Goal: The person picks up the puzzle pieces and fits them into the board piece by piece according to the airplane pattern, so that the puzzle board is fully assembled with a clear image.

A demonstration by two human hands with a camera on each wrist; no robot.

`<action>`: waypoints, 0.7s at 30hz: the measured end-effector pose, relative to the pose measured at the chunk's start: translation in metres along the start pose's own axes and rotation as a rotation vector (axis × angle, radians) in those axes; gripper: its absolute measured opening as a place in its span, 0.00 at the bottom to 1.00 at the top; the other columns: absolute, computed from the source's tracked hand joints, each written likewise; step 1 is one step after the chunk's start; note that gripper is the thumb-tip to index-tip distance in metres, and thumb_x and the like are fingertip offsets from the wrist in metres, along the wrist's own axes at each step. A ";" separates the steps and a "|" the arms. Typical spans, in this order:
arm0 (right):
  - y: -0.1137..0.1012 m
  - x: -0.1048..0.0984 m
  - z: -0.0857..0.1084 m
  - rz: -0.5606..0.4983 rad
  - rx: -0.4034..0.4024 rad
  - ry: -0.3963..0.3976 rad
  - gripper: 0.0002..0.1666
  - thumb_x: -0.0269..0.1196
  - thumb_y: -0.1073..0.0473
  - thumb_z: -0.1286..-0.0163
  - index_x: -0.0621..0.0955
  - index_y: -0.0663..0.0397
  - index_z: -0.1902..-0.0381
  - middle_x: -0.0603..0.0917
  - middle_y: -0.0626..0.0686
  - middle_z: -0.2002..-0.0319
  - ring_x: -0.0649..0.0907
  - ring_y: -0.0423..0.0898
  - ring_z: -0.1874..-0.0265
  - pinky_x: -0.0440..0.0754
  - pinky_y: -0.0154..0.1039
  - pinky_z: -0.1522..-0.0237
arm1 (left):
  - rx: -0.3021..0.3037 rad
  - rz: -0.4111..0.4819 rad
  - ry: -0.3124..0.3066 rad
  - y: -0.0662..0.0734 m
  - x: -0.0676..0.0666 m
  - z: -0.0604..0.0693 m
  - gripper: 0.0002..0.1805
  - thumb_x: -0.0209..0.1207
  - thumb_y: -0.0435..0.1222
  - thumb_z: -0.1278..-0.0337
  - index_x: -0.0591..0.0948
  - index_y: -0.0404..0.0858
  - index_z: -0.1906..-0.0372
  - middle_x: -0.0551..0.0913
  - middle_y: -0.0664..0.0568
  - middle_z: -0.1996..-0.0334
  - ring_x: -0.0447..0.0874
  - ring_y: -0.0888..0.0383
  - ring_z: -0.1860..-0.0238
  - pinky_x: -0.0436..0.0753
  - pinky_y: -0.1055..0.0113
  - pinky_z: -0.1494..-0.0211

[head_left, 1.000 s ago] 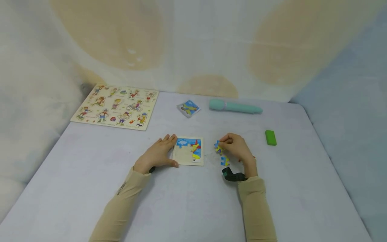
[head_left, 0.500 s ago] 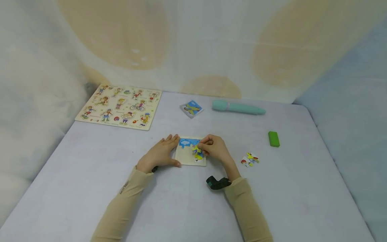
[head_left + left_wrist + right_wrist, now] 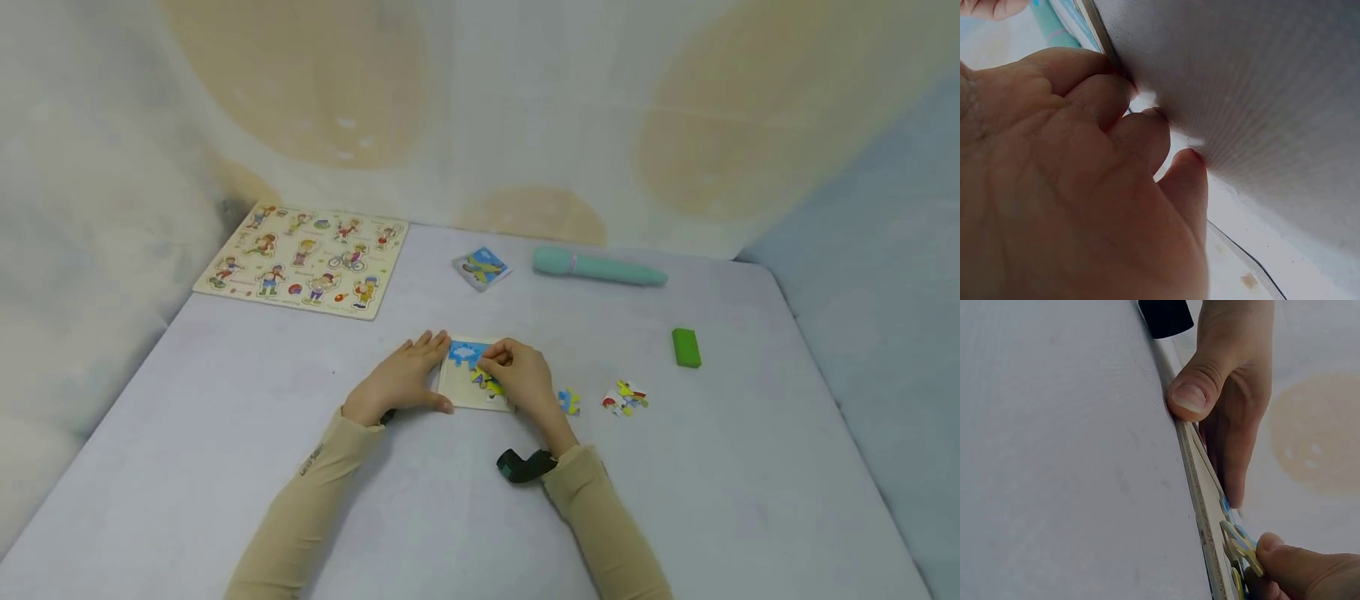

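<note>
A small square jigsaw board lies in the middle of the table, with blue sky pieces along its far side. My left hand rests at its left side, fingers extended and thumb at the near corner; the right wrist view shows that thumb against the board's edge. My right hand is over the board's right part and pinches a yellow and blue puzzle piece between thumb and fingers, tilted at the board surface. The hand hides much of the board's right side.
Right of the right hand lie a blue and yellow piece and a cluster of loose pieces. Farther off are a green block, a teal pen-shaped object, a picture card and a large picture board.
My right hand has moved left from the loose pieces to the board, carrying a puzzle piece, then slightly farther left over it. My left hand keeps its place at the board.
</note>
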State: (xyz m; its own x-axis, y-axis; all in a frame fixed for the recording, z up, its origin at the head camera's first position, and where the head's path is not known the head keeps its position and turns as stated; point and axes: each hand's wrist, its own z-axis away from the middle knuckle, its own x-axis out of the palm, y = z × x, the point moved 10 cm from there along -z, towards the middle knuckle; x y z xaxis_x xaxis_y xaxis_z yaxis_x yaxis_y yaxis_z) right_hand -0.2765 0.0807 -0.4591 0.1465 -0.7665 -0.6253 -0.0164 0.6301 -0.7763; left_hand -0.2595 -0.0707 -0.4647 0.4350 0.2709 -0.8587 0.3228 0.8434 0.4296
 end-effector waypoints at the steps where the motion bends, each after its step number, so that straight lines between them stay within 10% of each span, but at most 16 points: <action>1: 0.000 0.001 0.000 0.027 -0.005 0.002 0.09 0.67 0.52 0.36 0.83 0.51 0.65 0.83 0.48 0.73 0.77 0.41 0.75 0.72 0.32 0.72 | -0.003 0.002 -0.004 0.000 0.001 0.000 0.60 0.70 0.55 0.56 0.50 0.36 0.24 0.46 0.45 0.22 0.39 0.45 0.21 0.46 0.46 0.20; 21: -0.005 -0.002 0.002 0.098 -0.065 0.115 0.10 0.69 0.54 0.39 0.81 0.53 0.70 0.79 0.48 0.79 0.74 0.40 0.81 0.68 0.31 0.77 | 0.006 -0.007 0.012 -0.002 0.001 -0.001 0.61 0.70 0.55 0.56 0.50 0.36 0.23 0.46 0.46 0.22 0.40 0.46 0.21 0.46 0.47 0.20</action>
State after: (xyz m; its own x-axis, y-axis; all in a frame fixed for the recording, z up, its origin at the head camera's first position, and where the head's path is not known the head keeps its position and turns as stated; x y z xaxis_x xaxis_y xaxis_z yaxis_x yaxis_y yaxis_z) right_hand -0.2752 0.0794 -0.4537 0.0268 -0.7134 -0.7002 -0.0896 0.6959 -0.7125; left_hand -0.2610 -0.0717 -0.4665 0.4225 0.2711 -0.8649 0.3305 0.8424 0.4255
